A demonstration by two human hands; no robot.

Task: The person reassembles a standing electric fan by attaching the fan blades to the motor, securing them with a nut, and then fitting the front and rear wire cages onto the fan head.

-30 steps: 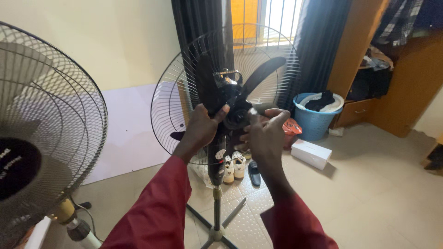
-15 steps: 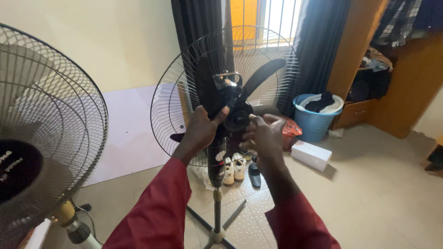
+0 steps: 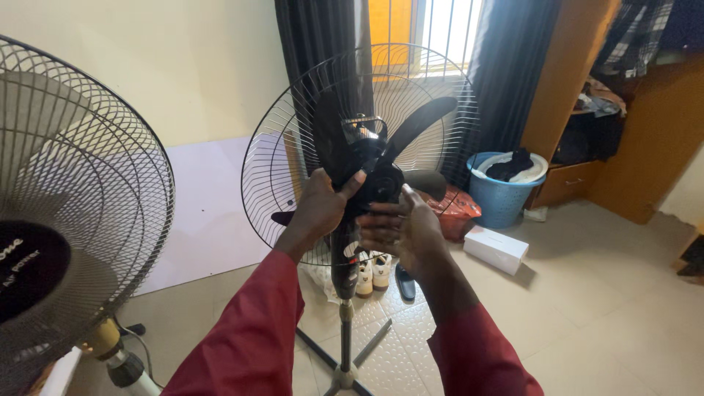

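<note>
The left hand (image 3: pixel 320 207) is gripping a black fan blade (image 3: pixel 331 136), holding it steady, while the right hand (image 3: pixel 403 231), fingers loosely curled, is working the hub cap (image 3: pixel 383 187) just above it, likely needing another turn.

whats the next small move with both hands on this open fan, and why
Probably keep the left hand bracing the black blade and twist the hub cap with the right hand. The right fingers sit at the hub, the front guard is off, and only the rear grille remains behind.

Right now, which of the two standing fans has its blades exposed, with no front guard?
The middle fan, which both hands touch: black blades bare against its rear grille. The left fan keeps its front guard on.
</note>
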